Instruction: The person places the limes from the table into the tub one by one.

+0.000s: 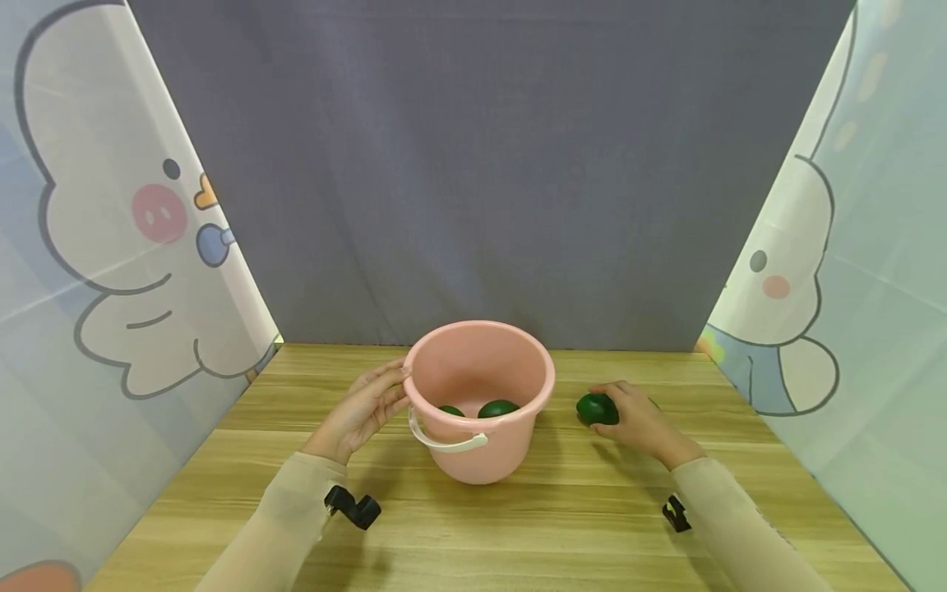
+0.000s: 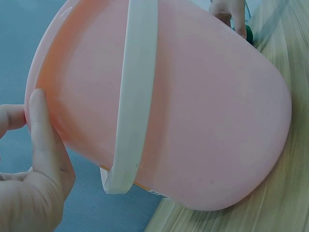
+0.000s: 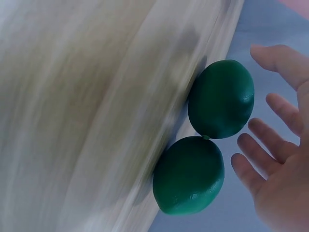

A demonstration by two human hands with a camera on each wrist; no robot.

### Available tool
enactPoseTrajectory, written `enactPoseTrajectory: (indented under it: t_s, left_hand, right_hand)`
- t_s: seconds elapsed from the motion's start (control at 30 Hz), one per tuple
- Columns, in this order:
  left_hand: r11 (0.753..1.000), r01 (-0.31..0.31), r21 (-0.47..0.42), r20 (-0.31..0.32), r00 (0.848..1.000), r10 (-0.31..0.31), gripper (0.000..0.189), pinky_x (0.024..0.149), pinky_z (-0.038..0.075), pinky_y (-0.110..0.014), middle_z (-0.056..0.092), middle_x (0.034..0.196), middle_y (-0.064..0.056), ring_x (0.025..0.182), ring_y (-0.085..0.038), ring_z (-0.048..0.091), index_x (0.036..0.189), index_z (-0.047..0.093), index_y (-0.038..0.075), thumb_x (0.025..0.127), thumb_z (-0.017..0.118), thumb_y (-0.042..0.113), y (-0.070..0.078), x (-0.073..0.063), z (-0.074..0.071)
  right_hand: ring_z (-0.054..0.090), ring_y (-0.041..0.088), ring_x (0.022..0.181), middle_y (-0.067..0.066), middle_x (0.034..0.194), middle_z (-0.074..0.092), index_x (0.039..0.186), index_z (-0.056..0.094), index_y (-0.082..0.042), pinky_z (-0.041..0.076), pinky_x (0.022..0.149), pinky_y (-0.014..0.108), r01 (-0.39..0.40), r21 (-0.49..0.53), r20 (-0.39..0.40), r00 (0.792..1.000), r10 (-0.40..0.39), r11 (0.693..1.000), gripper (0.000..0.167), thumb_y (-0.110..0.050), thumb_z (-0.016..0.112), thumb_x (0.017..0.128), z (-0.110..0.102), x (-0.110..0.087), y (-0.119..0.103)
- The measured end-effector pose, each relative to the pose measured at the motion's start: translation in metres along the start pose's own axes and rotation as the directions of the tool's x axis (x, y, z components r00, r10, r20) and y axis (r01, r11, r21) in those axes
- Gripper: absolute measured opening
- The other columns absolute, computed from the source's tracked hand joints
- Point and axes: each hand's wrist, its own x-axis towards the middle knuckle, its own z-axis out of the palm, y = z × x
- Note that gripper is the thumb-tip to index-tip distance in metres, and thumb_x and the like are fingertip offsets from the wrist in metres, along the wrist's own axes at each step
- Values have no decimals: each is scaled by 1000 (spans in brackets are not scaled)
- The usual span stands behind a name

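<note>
Nearer green fruit (image 1: 594,409) is found on the table, just left of the right hand (image 1: 638,421), its long axis pointed roughly toward the bucket (image 1: 481,462); a second green fruit (image 3: 188,175) is set end to end with it. The right hand is spread, fingers loosely bent, nothing gripped. The bucket rim is pinched by the left hand (image 1: 364,413). Wood-grain table (image 1: 473,538) is backed by a grey curtain (image 1: 473,164) and flanked by cartoon-printed sheets (image 1: 103,214).

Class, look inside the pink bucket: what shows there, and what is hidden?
Two green rounded objects show inside the pink bucket. Its near side covers their lower parts and the nearest floor, so anything else there cannot be seen.
</note>
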Motion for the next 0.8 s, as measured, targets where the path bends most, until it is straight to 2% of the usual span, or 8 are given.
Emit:
enactPoseTrajectory:
  t_s: [0.4,0.8]
  left_hand:
    - [1000,1,-1,-9,1000,-1,58,91,56,-19,49,136,-15,99,-10,64,154,30,-3,104,56,13,-1,0,-1]
    - [1000,2,0,-14,1000,-2,57,89,56,-18,45,142,-16,99,-11,64,154,30,-2,105,55,13,0,0,0]
  right_hand:
    - [57,48,109,28,129,54,134,57,1,58,83,58,-78,-38,-8,997,78,996,68,-24,88,79,7,0,-4]
    - [57,47,110,30,130,53,134,57,1,56,86,60,-70,-83,19,997,71,994,68,-22,88,78,9,2,-4]
